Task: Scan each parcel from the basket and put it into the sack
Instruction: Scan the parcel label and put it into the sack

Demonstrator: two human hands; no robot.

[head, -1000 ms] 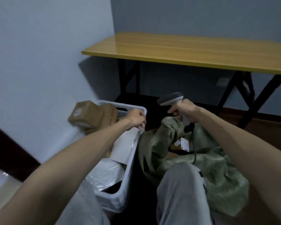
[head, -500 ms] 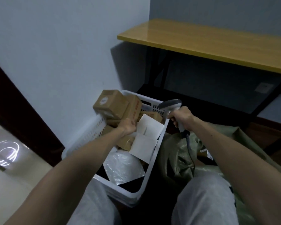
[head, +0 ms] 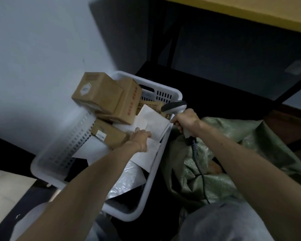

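1. white parcel (head: 151,122), a flat paper mailer, lies tilted inside the white basket (head: 150,173), leaning on the right wall with one edge at the rim.
2. the left hand (head: 140,139) is on the parcel's near part, its fingers (head: 144,133) curled and clamped on the paper; the thumb is hidden.
3. brown cardboard boxes are piled at the basket's far end: a top box (head: 97,92) resting on a red-printed box (head: 128,103), and a lower box (head: 109,134) just left of the hand.
4. a clear plastic bag (head: 127,180) lies in the near part of the basket, under the parcel's lower edge.
5. the right hand (head: 186,121) holds the scanner (head: 175,106) by its handle, fingers wrapped tight round it; the scanner's head sits over the basket's right rim, just beside the parcel's far corner.
6. the scanner's black cable (head: 200,171) hangs down across the green sack (head: 224,150), which lies crumpled just right of the basket.
7. a yellow-topped bench (head: 250,9) on black legs stands beyond; a pale wall (head: 33,49) is on the left.
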